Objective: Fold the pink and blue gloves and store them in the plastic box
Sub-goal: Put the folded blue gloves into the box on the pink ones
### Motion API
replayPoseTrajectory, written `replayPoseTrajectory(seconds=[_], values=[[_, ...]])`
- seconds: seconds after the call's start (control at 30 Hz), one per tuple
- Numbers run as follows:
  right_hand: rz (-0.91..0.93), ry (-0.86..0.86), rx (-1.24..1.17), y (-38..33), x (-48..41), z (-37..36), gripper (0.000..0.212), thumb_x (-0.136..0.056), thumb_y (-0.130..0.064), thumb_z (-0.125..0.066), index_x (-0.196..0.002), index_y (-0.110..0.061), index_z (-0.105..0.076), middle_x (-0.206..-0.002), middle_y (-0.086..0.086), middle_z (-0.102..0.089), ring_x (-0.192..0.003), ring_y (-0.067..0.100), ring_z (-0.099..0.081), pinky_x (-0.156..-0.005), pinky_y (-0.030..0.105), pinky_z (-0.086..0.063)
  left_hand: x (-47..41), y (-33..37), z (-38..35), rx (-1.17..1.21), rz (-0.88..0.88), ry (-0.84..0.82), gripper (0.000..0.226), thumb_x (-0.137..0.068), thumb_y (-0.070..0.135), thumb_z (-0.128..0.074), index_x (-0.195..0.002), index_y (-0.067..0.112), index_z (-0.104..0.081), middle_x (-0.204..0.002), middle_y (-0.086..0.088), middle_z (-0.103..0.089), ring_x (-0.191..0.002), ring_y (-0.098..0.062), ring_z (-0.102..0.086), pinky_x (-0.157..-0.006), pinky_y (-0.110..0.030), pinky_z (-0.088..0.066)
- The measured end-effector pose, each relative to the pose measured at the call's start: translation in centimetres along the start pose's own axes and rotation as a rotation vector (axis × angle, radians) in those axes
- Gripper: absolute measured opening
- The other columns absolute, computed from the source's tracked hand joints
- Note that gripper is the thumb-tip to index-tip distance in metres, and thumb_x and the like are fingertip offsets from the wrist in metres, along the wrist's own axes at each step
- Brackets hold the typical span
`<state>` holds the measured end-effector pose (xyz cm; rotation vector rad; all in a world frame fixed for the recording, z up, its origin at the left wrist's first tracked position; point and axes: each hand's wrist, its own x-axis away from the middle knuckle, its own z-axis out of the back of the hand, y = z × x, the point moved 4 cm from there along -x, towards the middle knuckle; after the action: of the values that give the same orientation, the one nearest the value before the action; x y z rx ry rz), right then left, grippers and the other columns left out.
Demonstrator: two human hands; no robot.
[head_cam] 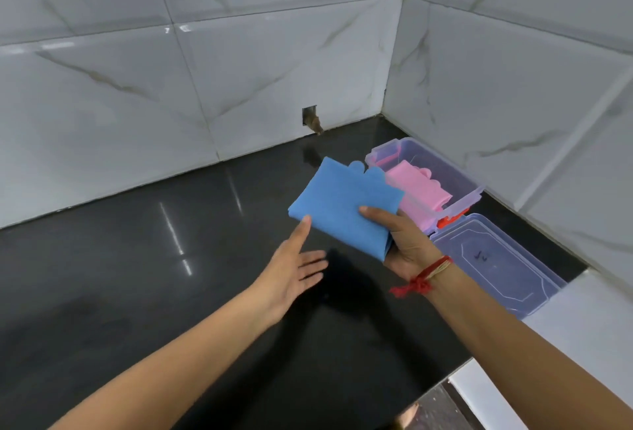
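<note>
The folded blue glove (339, 203) hangs above the black counter, its fingertips pointing toward the box. My right hand (400, 241) grips its near right corner, thumb on top. My left hand (294, 267) is open, palm up, with one fingertip touching the glove's near left edge. The clear plastic box (455, 172) stands in the counter's right corner, just right of the glove. The folded pink glove (423, 189) lies inside it.
The box's clear lid (496, 261) lies flat on the counter in front of the box, by my right wrist. Tiled walls close the back and right sides. The black counter (154, 258) stretches left; its front edge runs at the lower right.
</note>
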<state>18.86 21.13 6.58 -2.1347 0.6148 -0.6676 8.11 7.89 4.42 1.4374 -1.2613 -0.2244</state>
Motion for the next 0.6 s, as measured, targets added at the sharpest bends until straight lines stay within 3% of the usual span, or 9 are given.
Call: replayPoseTrajectory(seconds=[0.13, 0.27, 0.4, 0.5, 0.6], values=[[0.123, 0.068, 0.044, -2.3, -0.6, 1.8, 0.046, -0.083, -0.002, -0.062, -0.127, -0.01, -0.054, -0.121, 0.012, -0.065, -0.106, 0.03, -0.064, -0.079, 0.044, -0.058, -4.7, 4.4, -4.8, 0.091, -0.149, -0.12, 0.048, -0.079, 0.029, -0.069, -0.124, 0.018, -0.054, -0.117, -0.008, -0.066, -0.104, -0.024, -0.065, -0.079, -0.036, -0.057], [0.238, 0.088, 0.067, -6.3, -1.2, 3.8, 0.047, -0.084, 0.001, -0.059, -0.129, -0.007, -0.051, -0.122, 0.011, -0.064, -0.107, 0.026, -0.064, -0.08, 0.039, -0.058, -8.6, 8.5, -9.2, -0.1, -0.24, -0.157, 0.044, -0.078, 0.019, -0.074, -0.119, 0.014, -0.06, -0.107, -0.001, -0.07, -0.091, -0.015, -0.068, -0.061, -0.025, -0.055], [0.292, 0.101, 0.175, -10.6, -2.8, 6.9, 0.039, -0.089, -0.007, -0.056, -0.127, -0.009, -0.051, -0.118, 0.007, -0.064, -0.103, 0.018, -0.065, -0.075, 0.028, -0.056, -13.3, 11.1, -12.8, -0.309, -0.113, -0.197, 0.037, -0.078, 0.02, -0.075, -0.112, 0.012, -0.063, -0.103, -0.004, -0.069, -0.086, -0.016, -0.067, -0.07, -0.026, -0.058], [0.247, 0.201, 0.305, -12.6, -4.6, 10.0, 0.035, -0.087, -0.006, -0.057, -0.121, -0.009, -0.054, -0.109, 0.006, -0.065, -0.087, 0.013, -0.068, -0.066, 0.025, -0.056, -16.6, 12.3, -14.7, -0.546, -0.029, -0.219, 0.028, -0.076, 0.022, -0.077, -0.1, 0.013, -0.064, -0.096, -0.004, -0.068, -0.079, -0.015, -0.066, -0.069, -0.024, -0.058], [0.185, 0.243, 0.41, -13.7, -6.2, 12.3, 0.035, -0.076, -0.008, -0.061, -0.111, -0.012, -0.057, -0.097, 0.004, -0.066, -0.079, 0.014, -0.067, -0.062, 0.026, -0.055, -19.0, 12.8, -15.8, -0.813, 0.045, -0.26, 0.046, -0.074, 0.028, -0.079, -0.112, 0.007, -0.064, -0.108, -0.01, -0.07, -0.092, -0.021, -0.069, -0.082, -0.031, -0.057]])
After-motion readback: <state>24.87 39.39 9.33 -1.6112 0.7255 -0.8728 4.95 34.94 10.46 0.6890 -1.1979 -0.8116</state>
